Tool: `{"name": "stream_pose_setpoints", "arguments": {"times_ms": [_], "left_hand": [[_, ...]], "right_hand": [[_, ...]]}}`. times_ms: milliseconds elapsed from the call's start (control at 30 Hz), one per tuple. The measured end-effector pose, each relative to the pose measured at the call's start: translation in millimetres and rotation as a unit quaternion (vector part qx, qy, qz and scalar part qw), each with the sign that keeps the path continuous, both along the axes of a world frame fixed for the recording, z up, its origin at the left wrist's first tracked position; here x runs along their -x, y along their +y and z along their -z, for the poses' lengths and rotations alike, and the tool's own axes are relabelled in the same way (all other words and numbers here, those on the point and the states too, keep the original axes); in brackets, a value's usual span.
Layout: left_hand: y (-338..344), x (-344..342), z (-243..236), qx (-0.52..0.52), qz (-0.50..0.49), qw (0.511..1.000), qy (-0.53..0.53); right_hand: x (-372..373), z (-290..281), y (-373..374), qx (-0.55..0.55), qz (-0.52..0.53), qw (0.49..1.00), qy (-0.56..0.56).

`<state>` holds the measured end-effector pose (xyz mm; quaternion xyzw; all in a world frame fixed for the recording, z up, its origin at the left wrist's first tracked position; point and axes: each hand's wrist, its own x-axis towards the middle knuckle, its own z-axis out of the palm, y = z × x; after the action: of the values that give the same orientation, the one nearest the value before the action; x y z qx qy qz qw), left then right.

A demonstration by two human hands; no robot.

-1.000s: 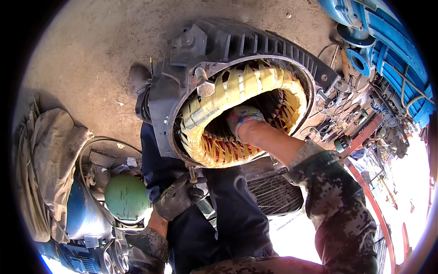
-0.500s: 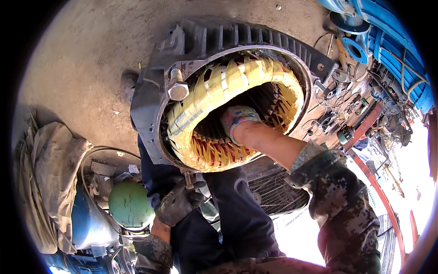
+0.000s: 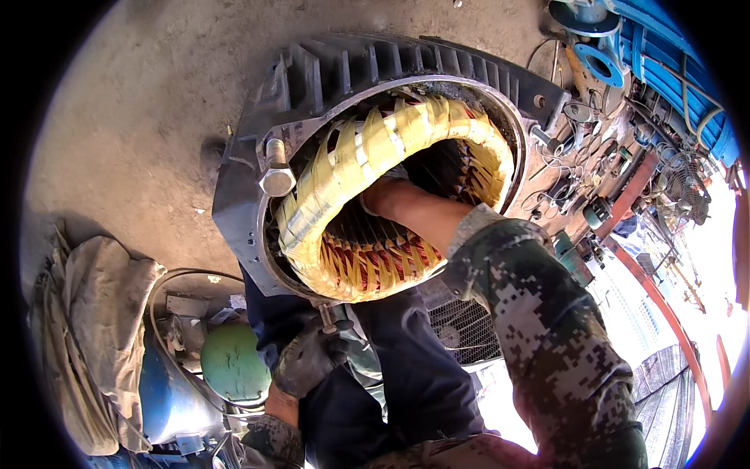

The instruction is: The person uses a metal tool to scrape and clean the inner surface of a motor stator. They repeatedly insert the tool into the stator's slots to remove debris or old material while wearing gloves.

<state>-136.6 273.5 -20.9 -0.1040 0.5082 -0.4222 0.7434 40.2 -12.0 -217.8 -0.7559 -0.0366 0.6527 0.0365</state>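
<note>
A dark finned motor housing [image 3: 234, 187] lies tilted before me, its round mouth facing me. Inside sits a ring of stator windings [image 3: 344, 187] wrapped in yellow tape, with red wire showing between the lacing. My right hand [image 3: 395, 173] reaches deep into the bore; only a bit of its patterned glove shows, and its fingers are hidden behind the coil ring. Under the housing's lower rim, my left hand [image 3: 305, 361] in a dirty grey glove is closed, fingers curled round a bolt [image 3: 328, 317] projecting there. Another large hex bolt [image 3: 276, 172] sticks out of the upper left flange.
A green round tank [image 3: 234, 363] and a blue cylinder [image 3: 176, 399] stand at lower left beside a tan tarp [image 3: 105, 313]. Cables and scattered parts cover the floor at right, near a blue metal frame [image 3: 672, 86] and red bars [image 3: 664, 297]. A mesh grille [image 3: 465, 328] lies below the housing.
My right hand has gone deeper into the bore and up to the left, so most of its glove is now hidden. My left hand stays by the lower bolt. The whole view has shifted slightly.
</note>
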Motion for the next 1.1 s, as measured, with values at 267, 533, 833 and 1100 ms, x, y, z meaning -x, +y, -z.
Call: {"name": "stream_pose_setpoints", "arguments": {"times_ms": [267, 533, 833, 1100], "left_hand": [[17.0, 13.1, -15.1, -0.028, -0.020, 0.998, 0.045], [20.9, 4.8, -10.2, -0.025, -0.013, 1.000, 0.001], [19.5, -5.5, -5.8, -0.003, -0.024, 0.999, 0.034], [18.4, -16.7, -8.4, 0.003, -0.009, 0.999, 0.039]], "right_hand": [[-18.1, -35.2, 71.0, 0.017, -0.160, 0.987, 0.025], [30.8, 3.7, 28.0, -0.013, -0.043, 0.991, -0.124], [-15.8, -27.4, 55.2, 0.034, -0.114, 0.993, 0.008], [-10.9, -15.8, 40.0, -0.047, -0.084, 0.993, -0.066]]}}
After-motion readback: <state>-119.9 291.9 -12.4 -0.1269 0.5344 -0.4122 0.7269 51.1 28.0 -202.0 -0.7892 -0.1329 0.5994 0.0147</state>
